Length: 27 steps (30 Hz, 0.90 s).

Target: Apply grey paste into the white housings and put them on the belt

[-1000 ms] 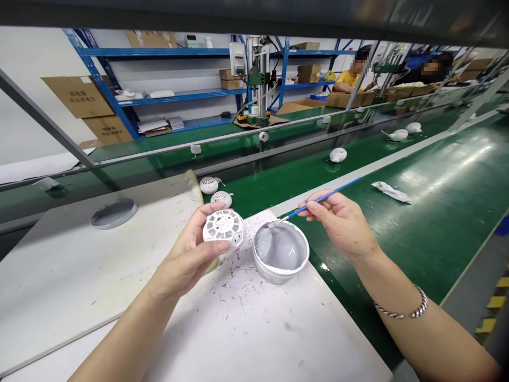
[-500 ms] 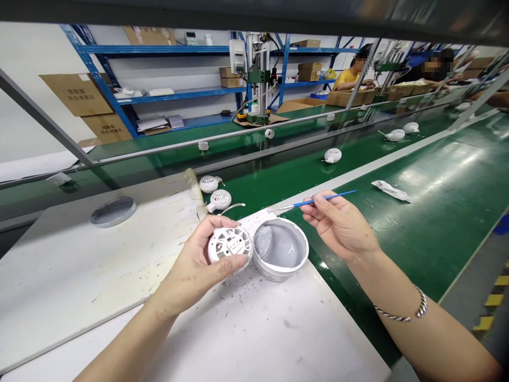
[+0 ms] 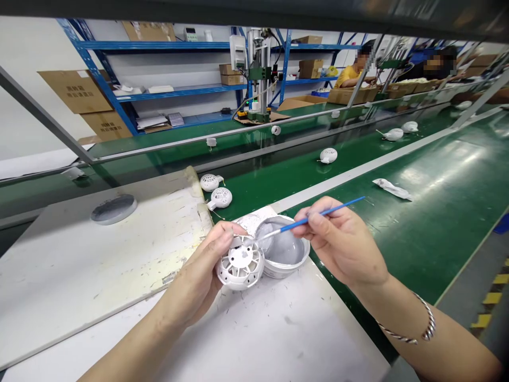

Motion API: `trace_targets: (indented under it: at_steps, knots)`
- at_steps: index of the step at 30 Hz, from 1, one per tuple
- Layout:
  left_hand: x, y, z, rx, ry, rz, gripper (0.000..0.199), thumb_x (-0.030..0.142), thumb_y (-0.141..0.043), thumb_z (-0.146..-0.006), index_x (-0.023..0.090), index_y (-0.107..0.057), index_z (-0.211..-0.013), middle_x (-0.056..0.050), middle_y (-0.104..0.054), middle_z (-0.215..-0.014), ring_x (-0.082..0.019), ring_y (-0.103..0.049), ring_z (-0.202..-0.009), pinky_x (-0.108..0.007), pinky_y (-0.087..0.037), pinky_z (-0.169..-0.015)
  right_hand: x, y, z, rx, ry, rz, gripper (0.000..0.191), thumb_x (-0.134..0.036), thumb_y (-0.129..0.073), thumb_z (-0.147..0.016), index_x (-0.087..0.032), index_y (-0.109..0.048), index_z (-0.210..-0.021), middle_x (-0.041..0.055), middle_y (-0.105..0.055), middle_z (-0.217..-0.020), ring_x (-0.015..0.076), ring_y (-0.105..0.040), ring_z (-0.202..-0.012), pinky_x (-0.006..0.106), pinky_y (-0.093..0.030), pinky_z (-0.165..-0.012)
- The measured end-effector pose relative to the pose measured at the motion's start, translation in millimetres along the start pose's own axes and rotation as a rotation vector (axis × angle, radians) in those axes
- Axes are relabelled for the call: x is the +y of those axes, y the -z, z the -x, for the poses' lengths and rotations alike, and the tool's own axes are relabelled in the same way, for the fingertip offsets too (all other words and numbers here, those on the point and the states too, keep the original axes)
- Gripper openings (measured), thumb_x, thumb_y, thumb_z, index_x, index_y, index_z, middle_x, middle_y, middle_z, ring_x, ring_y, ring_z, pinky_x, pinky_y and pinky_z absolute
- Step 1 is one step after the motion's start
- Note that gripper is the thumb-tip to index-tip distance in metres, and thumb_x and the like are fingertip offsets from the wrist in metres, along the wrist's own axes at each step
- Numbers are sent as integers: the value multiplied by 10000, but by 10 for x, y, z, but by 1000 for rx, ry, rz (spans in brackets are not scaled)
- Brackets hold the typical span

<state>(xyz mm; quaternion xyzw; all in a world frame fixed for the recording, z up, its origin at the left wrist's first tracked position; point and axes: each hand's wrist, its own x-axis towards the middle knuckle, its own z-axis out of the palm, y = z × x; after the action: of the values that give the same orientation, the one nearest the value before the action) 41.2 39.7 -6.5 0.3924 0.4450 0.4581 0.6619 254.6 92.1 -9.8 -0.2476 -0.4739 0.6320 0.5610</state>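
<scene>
My left hand (image 3: 198, 278) grips a round white vented plastic housing (image 3: 240, 263), holding it tilted above the white work board (image 3: 258, 334). My right hand (image 3: 342, 241) pinches a thin blue-handled brush (image 3: 314, 218). Its pale tip reaches the upper edge of the housing, though contact is hard to confirm. Behind the housing stands a white tub (image 3: 287, 271) of smooth grey paste, partly hidden by the housing and brush. Grey paste smears the tub's inner wall.
Two similar white housings (image 3: 214, 190) sit at the board's far edge beside a green conveyor belt (image 3: 437, 212). A grey disc (image 3: 113, 208) lies on the left board. Further housings and a crumpled plastic bag (image 3: 392, 189) lie on belts. Two seated co-workers (image 3: 356, 74) work at the far end.
My left hand has brought the housing down and left, turning it. The brush has swung from above the tub toward the housing's edge, and my right hand has moved closer.
</scene>
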Motion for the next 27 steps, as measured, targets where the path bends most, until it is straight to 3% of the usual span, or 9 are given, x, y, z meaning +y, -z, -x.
trace_targets:
  at_steps: [9, 16, 24, 27]
  knots:
    - [37, 47, 61, -101, -41, -98, 292, 367, -695, -835, 285, -528, -1059, 8, -598, -906, -120, -521, -751, -217, -405, -666, 32, -63, 124, -66, 169, 243, 72, -210, -736, -834, -262, -687, -825, 1, -751, -839, 157, -743, -774, 288, -647, -745]
    - [17, 43, 74, -23, -104, -178, 320, 357, -745, -793, 274, -548, -1031, -27, -566, -1077, -155, -540, -817, -258, -433, -673, -35, -37, 147, -66, 260, 347, 77, -179, -718, -838, -242, -690, -804, 22, -747, -818, 171, -741, -754, 284, -648, -659]
    - [-6, 59, 64, -3, -179, -201, 280, 293, -762, -784, 291, -569, -987, -10, -548, -1162, -141, -542, -848, -230, -457, -664, -88, 22, 199, -115, 379, 430, 167, -120, -698, -839, -279, -714, -888, 4, -747, -826, 183, -736, -810, 309, -636, -697]
    - [-7, 87, 41, 33, -217, -184, 293, 234, -777, -760, 282, -567, -959, 2, -550, -1167, -120, -552, -812, -213, -465, -643, -118, 76, 177, -56, 422, 408, 150, -142, -693, -855, -287, -710, -892, -1, -741, -837, 168, -725, -796, 308, -635, -714]
